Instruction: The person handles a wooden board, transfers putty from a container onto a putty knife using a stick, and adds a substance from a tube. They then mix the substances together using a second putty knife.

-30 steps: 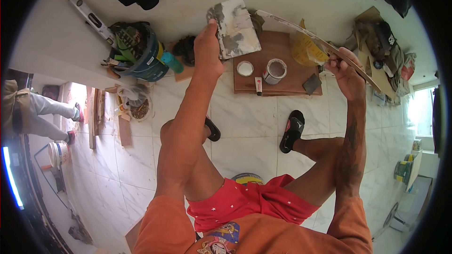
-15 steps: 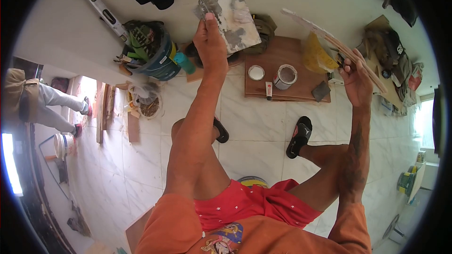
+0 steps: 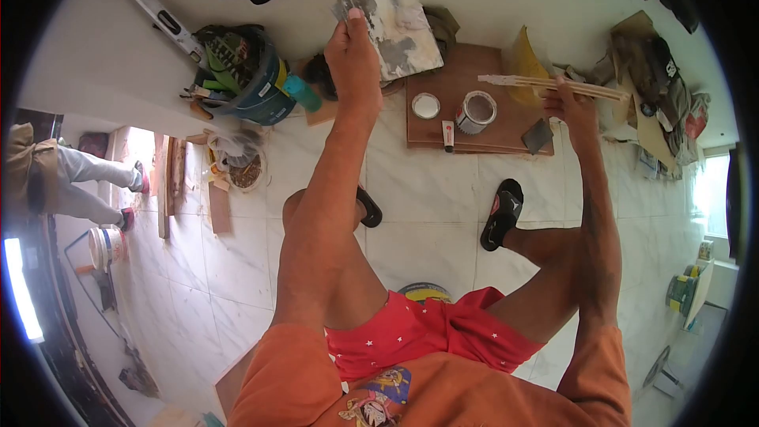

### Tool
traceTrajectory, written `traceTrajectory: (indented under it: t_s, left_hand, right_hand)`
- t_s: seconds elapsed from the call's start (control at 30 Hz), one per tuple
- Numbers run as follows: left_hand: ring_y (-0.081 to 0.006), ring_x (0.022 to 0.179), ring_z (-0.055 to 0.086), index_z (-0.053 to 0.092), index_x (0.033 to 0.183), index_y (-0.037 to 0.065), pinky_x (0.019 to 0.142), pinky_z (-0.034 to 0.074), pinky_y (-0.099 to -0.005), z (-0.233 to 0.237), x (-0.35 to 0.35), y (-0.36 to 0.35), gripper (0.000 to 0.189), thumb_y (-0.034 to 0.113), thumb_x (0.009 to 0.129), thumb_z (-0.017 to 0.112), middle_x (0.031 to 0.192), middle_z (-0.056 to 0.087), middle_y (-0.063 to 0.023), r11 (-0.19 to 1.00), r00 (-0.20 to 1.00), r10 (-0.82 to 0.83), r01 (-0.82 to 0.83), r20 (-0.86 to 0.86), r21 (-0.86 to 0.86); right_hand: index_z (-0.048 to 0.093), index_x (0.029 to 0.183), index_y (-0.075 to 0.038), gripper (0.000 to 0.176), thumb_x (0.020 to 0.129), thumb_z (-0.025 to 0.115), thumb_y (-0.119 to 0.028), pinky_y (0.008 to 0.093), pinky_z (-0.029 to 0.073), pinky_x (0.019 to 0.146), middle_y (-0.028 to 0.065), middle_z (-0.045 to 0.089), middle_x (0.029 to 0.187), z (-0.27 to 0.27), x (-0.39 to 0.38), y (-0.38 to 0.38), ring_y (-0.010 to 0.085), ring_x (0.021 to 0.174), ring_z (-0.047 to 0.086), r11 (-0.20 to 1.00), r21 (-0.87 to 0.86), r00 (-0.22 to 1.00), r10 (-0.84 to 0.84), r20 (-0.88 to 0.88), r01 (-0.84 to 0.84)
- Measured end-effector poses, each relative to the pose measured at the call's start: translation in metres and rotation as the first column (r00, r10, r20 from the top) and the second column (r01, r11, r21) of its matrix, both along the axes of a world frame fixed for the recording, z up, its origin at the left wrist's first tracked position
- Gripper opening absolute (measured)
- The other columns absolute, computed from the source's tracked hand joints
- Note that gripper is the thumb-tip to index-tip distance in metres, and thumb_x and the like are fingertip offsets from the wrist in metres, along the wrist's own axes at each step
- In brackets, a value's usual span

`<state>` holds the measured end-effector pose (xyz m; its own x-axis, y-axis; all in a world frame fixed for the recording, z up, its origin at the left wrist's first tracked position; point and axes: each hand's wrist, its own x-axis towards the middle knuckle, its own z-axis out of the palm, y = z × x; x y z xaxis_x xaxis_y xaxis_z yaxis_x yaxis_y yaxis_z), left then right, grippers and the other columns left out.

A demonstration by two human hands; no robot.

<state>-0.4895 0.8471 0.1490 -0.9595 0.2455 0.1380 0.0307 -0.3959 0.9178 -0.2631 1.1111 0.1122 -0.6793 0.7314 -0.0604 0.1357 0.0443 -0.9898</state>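
Observation:
My left hand (image 3: 353, 59) grips a flat rectangular board (image 3: 403, 20) smeared with white and grey paste, thumb on its near face. Out to the right, my right hand (image 3: 566, 107) is closed around thin wooden strips (image 3: 589, 88). Their left end is coated white, and they lie nearly level. Below and between the hands, a brown panel (image 3: 506, 142) on the floor carries an open tin (image 3: 477, 113), a round lid (image 3: 426, 106), a small tube (image 3: 448, 136) and a dark grey square piece (image 3: 538, 135). A yellow curved sheet (image 3: 524, 55) stands behind the strips.
A dark bucket (image 3: 273, 99) full of tools stands by the wall at left, with a spirit level (image 3: 162, 20) and a teal bottle (image 3: 302, 92). Wood pieces (image 3: 164, 186) lie further left, near another person's legs (image 3: 91, 174). Bags and cloth (image 3: 660, 71) are piled at right.
The right hand has shifted left and turned the strips from a steep slant to nearly level. The left hand and board have risen slightly in view.

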Motion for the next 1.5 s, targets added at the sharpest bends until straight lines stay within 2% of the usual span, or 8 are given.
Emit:
traceTrajectory:
  t_s: [0.23, 0.47, 0.8, 1.0, 1.07, 1.1, 1.2, 1.5]
  left_hand:
    - [-0.0078, 0.067, 0.036, 0.055, 0.080, 0.003, 0.062, 0.036, -0.0270, -0.004, -0.002, 0.003, 0.036, 0.031, 0.102, 0.050, 0.072, 0.046, 0.0046, 0.995, 0.999, 0.009, -0.004, 0.043, -0.100]
    - [-0.0099, 0.072, 0.046, 0.064, 0.099, -0.001, 0.069, 0.044, -0.0290, 0.005, 0.009, 0.011, 0.032, 0.030, 0.100, 0.053, 0.081, 0.054, 0.0028, 0.999, 0.991, -0.045, 0.049, 0.125, -0.024]
    - [-0.0061, 0.069, 0.039, 0.064, 0.089, 0.002, 0.065, 0.037, -0.0241, -0.008, 0.006, 0.019, 0.031, 0.029, 0.101, 0.054, 0.073, 0.048, 0.0057, 0.990, 0.984, -0.124, 0.132, 0.132, -0.057]
    - [-0.0062, 0.068, 0.037, 0.061, 0.083, 0.004, 0.063, 0.036, -0.0246, -0.003, 0.011, 0.020, 0.032, 0.029, 0.101, 0.054, 0.073, 0.045, 0.0059, 0.990, 0.986, -0.125, 0.132, 0.111, -0.054]
    - [-0.0064, 0.068, 0.035, 0.059, 0.081, 0.004, 0.062, 0.034, -0.0251, -0.008, 0.007, 0.018, 0.033, 0.030, 0.101, 0.054, 0.072, 0.043, 0.0059, 0.987, 0.982, -0.139, 0.147, 0.126, -0.064]
    - [-0.0065, 0.067, 0.034, 0.058, 0.080, 0.004, 0.062, 0.034, -0.0254, -0.010, 0.006, 0.018, 0.034, 0.030, 0.101, 0.054, 0.071, 0.042, 0.0059, 0.985, 0.980, -0.146, 0.156, 0.133, -0.069]
    - [-0.0070, 0.067, 0.032, 0.056, 0.078, 0.004, 0.061, 0.031, -0.0260, -0.007, 0.010, 0.015, 0.035, 0.030, 0.101, 0.053, 0.071, 0.039, 0.0057, 0.983, 0.986, -0.125, 0.138, 0.113, -0.118]
    - [-0.0080, 0.072, 0.041, 0.063, 0.089, 0.002, 0.070, 0.041, -0.0259, -0.003, 0.018, 0.019, 0.031, 0.028, 0.102, 0.051, 0.077, 0.049, 0.0039, 0.983, 0.981, -0.139, 0.153, 0.137, -0.099]
  right_hand:
    - [0.067, 0.085, 0.000, 0.036, 0.096, 0.058, -0.034, 0.0312, 0.051, 0.059, 0.0044, 0.063, 0.066, -0.068, -0.022, 0.037, 0.0089, 0.062, 0.061, 0.902, 0.338, 0.936, 0.159, 0.315, -0.267]
    - [0.065, 0.086, 0.000, 0.034, 0.092, 0.056, -0.033, 0.0441, 0.052, 0.060, 0.0181, 0.068, 0.075, -0.116, -0.042, 0.041, 0.0345, 0.066, 0.067, 0.687, 0.629, 0.895, 0.070, 0.440, -0.363]
    - [0.062, 0.100, -0.002, 0.038, 0.095, 0.042, -0.034, 0.0499, 0.053, 0.074, 0.0246, 0.067, 0.086, -0.192, -0.067, 0.018, 0.0424, 0.085, 0.065, 0.674, 0.599, 0.823, 0.024, 0.567, -0.432]
    - [0.062, 0.104, -0.004, 0.023, 0.091, 0.059, -0.023, 0.0443, 0.057, 0.073, 0.0208, 0.069, 0.093, -0.217, -0.055, 0.033, 0.0342, 0.083, 0.070, 0.267, 0.684, 0.728, 0.123, 0.675, -0.679]
    - [0.060, 0.107, -0.002, 0.025, 0.093, 0.060, -0.022, 0.0399, 0.058, 0.072, 0.0165, 0.068, 0.098, -0.198, -0.052, 0.025, 0.0301, 0.086, 0.069, 0.933, 0.094, 0.875, 0.285, 0.392, -0.346]
    - [0.059, 0.109, -0.001, 0.026, 0.094, 0.060, -0.021, 0.0376, 0.058, 0.072, 0.0144, 0.068, 0.101, -0.188, -0.050, 0.021, 0.0281, 0.088, 0.069, 0.926, -0.351, 0.946, 0.227, 0.231, -0.136]
    - [0.055, 0.114, -0.002, 0.025, 0.097, 0.056, -0.021, 0.0375, 0.057, 0.074, 0.0171, 0.067, 0.104, -0.175, -0.045, 0.020, 0.0279, 0.094, 0.068, 0.878, -0.461, 0.968, -0.010, 0.252, 0.129]
    - [0.048, 0.124, -0.004, 0.033, 0.099, 0.055, -0.024, 0.0389, 0.053, 0.081, 0.0211, 0.063, 0.118, -0.175, -0.011, 0.051, 0.0301, 0.103, 0.066, 0.713, -0.673, 0.981, -0.148, 0.129, 0.196]
